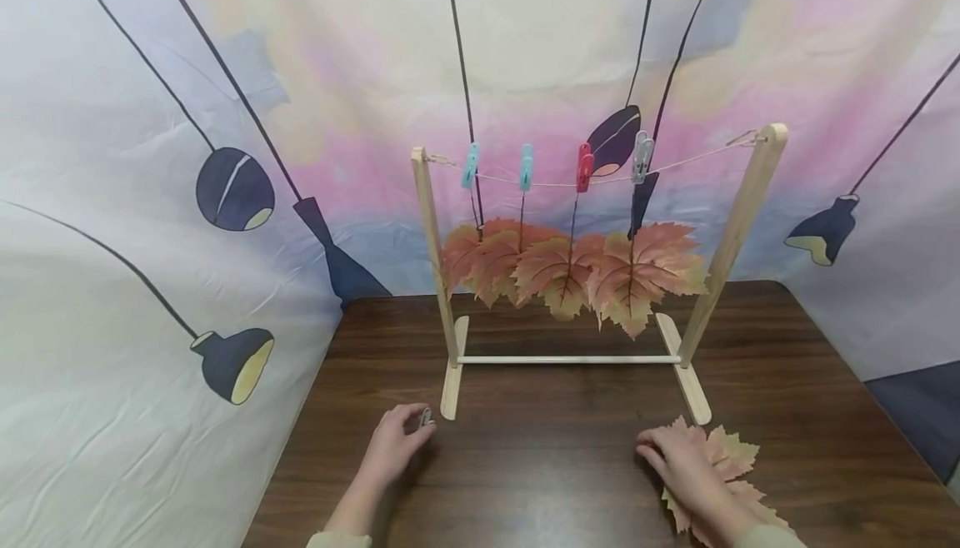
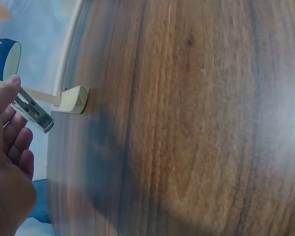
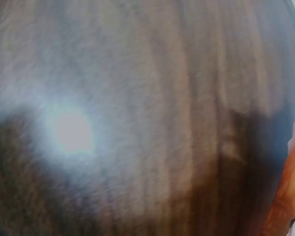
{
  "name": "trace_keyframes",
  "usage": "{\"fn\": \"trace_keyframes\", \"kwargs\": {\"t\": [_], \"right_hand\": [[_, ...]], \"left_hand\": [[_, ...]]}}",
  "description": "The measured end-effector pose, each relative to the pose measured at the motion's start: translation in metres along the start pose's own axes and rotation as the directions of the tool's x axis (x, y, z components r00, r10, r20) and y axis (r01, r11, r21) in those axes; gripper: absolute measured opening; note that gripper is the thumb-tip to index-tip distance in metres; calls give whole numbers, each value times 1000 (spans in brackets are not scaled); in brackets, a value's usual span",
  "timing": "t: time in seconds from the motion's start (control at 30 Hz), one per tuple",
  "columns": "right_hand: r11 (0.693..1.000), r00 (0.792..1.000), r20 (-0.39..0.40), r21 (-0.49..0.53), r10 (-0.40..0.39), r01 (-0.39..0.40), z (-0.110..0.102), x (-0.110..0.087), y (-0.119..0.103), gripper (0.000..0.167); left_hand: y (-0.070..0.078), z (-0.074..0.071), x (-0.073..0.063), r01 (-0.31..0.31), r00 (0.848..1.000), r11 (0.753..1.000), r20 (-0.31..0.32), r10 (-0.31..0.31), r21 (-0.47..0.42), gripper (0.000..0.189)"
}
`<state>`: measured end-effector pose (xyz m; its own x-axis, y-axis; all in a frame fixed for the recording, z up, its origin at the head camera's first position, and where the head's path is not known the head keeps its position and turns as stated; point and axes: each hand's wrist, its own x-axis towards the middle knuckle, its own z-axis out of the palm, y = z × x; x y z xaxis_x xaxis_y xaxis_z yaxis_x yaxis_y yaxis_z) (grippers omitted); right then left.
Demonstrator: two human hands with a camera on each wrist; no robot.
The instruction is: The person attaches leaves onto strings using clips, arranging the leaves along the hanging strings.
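My left hand (image 1: 393,444) pinches a grey clothespin (image 2: 34,112) between thumb and fingers, just left of the wooden rack's near left foot. My right hand (image 1: 678,465) is above some loose artificial maple leaves (image 1: 738,456) at the right; its fingers are loosely bent, with nothing seen between them. On the rack (image 1: 738,240), a string carries two light blue clothespins (image 1: 527,167), a red clothespin (image 1: 584,168) and a clear grey clothespin (image 1: 641,158). Below them hang several orange-and-green maple leaves (image 1: 558,273) by their stems.
The rack stands on the brown wooden table (image 1: 540,465), its white crossbar (image 1: 570,360) low between the two feet. Behind and beside the table hangs a cloth backdrop (image 1: 360,98) printed with dark lamps.
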<state>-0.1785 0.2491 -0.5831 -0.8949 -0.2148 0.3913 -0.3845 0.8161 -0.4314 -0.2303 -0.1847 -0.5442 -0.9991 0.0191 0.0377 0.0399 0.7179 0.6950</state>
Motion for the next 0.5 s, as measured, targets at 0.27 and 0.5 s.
{"fn": "trace_keyframes", "kwargs": {"t": [0.27, 0.5], "right_hand": [[998, 998, -27, -1, 58, -58, -11, 9, -5, 12], [997, 994, -84, 18, 73, -71, -22, 19, -7, 8]], "left_hand": [[18, -4, 8, -61, 998, 997, -31, 59, -47, 34], [39, -9, 19, -127, 991, 986, -58, 122, -110, 29]]}}
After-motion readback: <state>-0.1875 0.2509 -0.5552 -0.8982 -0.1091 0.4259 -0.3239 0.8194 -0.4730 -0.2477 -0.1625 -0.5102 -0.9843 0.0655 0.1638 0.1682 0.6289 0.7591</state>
